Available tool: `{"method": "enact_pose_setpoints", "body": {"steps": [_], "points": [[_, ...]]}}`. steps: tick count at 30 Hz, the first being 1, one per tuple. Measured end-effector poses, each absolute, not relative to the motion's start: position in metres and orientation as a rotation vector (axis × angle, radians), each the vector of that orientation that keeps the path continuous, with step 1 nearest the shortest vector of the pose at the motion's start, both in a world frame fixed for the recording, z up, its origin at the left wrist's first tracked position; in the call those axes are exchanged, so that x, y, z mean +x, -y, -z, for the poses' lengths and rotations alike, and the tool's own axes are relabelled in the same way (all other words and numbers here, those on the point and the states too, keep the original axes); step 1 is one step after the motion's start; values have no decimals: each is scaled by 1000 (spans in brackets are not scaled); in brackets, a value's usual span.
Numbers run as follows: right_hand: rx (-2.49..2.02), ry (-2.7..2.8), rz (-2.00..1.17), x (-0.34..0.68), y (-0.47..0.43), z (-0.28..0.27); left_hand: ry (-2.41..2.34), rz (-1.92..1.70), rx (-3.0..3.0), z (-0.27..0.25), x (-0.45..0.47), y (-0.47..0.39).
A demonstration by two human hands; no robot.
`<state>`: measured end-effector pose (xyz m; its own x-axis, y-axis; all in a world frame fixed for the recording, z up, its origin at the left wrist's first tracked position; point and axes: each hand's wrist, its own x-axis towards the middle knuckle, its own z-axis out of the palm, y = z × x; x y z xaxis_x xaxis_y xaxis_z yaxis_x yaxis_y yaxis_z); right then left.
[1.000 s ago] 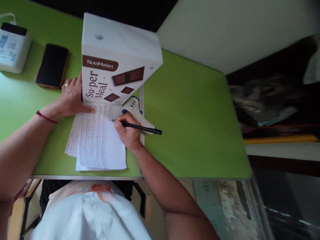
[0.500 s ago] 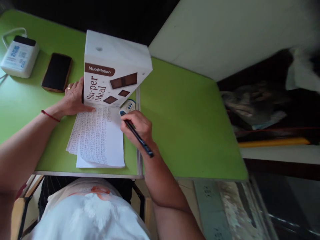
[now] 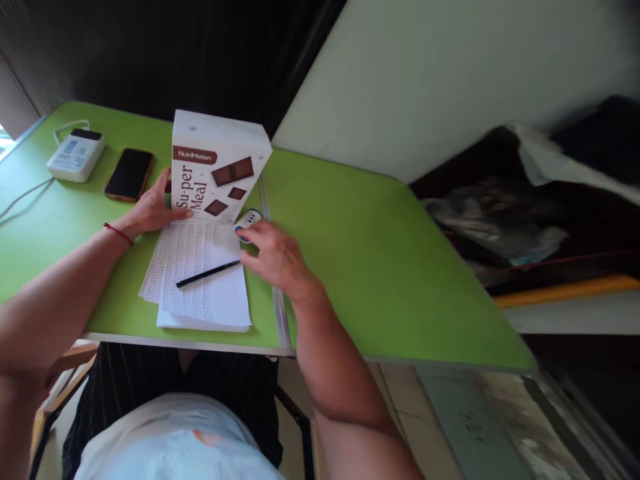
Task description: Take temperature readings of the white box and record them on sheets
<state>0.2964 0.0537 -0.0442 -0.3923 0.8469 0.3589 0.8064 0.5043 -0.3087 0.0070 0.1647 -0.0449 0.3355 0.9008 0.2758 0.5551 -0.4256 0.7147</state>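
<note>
My left hand [image 3: 156, 208] is closed on the left edge of a white box [image 3: 200, 180] marked "Su-per Meal", its thumb across the front. The box stands upright at the far edge of a stack of paper sheets [image 3: 220, 300] filled with rows of small characters. A black pen [image 3: 207, 273] lies slantwise on the top sheet. My right hand [image 3: 275, 257] is open beside the sheets, the pen's right end close to its lower fingers. Its forefinger reaches over a small white and blue device [image 3: 247, 223] with dark dots; whether it touches cannot be made out.
A phone [image 3: 129, 175] lies on the green table [image 3: 345, 267] left of the box. Farther left is a white charger block [image 3: 77, 157] with cables. A metal seam [image 3: 280, 313] crosses the tabletop. A pale wall [image 3: 370, 87] stands behind, and cloth [image 3: 495, 213] lies on a shelf at right.
My right hand has let go of the pen, which now lies on the paper, and its fingers have opened towards the small device. My left thumb has moved onto the box front. The view has shifted.
</note>
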Motion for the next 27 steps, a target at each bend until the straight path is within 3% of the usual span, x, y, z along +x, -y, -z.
{"method": "enact_pose_setpoints", "body": {"steps": [3,9,13,17,20,27], "points": [[-1556,2015,5,313,-70,58,-1293,-925,2091,41,8,-163],[-1879,1804,-286,310,-85,65,-1304,-937,2102,33,9,-158],[-1515,1579,-449,294,-84,48,-1388,-937,2038,31,8,-156],[-1043,1329,-919,262,-75,41,-1447,-932,2002,28,12,-152],[-969,1245,-1116,241,-69,42,-1415,-966,1972,25,17,-147],[-1010,1123,-1235,233,-59,37,-1215,-1020,1778,21,20,-141]]}}
